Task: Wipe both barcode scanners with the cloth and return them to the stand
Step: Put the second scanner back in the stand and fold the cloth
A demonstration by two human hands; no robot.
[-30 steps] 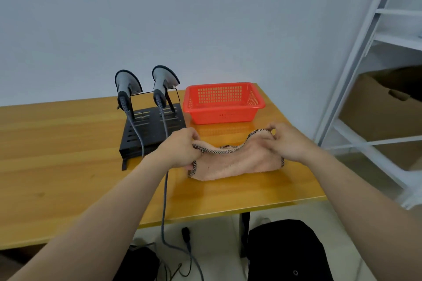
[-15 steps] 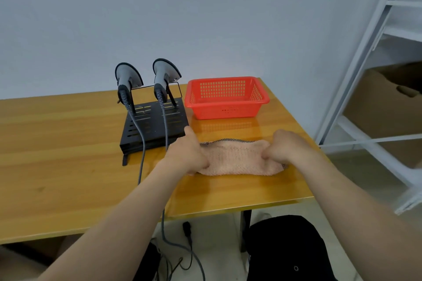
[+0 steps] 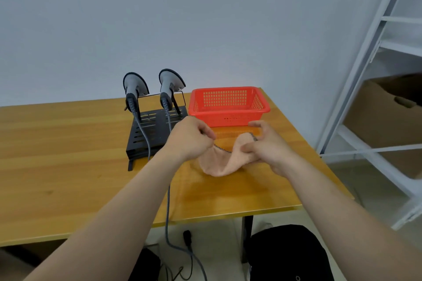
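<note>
Two grey barcode scanners, the left scanner (image 3: pixel 134 89) and the right scanner (image 3: pixel 170 84), stand upright in the black slotted stand (image 3: pixel 146 137), their cables running down over the table's front edge. A peach cloth (image 3: pixel 220 161) with a dark checked hem hangs slack between my hands, lifted off the wooden table (image 3: pixel 57 166). My left hand (image 3: pixel 190 140) pinches the cloth's left end, just right of the stand. My right hand (image 3: pixel 267 146) grips the cloth's right end, in front of the basket.
A red plastic basket (image 3: pixel 229 107) sits at the table's back right corner, next to the stand. White metal shelving (image 3: pixel 374 80) with a cardboard box (image 3: pixel 388 112) stands to the right. A black bag (image 3: pixel 290 255) and cables lie on the floor under the table's edge.
The cloth lay pressed flat on the table under both hands; now both hands have risen and moved closer together, lifting the cloth so it sags between them.
</note>
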